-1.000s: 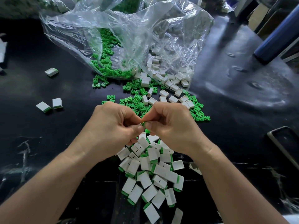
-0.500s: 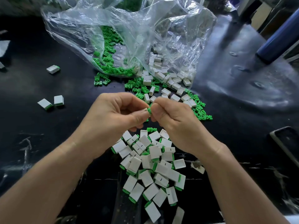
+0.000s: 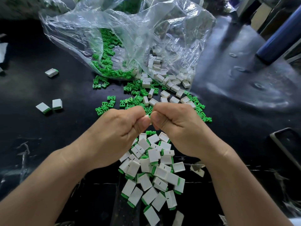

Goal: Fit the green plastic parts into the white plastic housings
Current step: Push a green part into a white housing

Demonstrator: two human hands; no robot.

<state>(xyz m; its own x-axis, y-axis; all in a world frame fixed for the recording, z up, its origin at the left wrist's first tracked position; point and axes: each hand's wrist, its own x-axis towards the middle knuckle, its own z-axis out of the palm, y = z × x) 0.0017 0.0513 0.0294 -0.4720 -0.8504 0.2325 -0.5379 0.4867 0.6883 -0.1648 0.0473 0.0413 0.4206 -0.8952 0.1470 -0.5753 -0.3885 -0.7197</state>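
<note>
Head view: left hand (image 3: pixel 119 129) and right hand (image 3: pixel 178 128) pinch one white housing (image 3: pixel 147 116).

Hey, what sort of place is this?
Likely a workshop or small factory bench for hand assembly. A clear plastic bag spills loose green parts and white housings onto the dark table, a heap of fitted pieces lies near, and the left hand and right hand pinch another piece.

Green parts (image 3: pixel 130 101) loose, spilling from the clear bag (image 3: pixel 114 30) mouth; empty white housings (image 3: pixel 172 88) mixed in there. Assembled units (image 3: pixel 154 173), green ends showing, piled well nearer than bag. Three strays (image 3: pixel 57 103) left of it. One piece (image 3: pixel 147 116) held up, mostly hidden.
</note>
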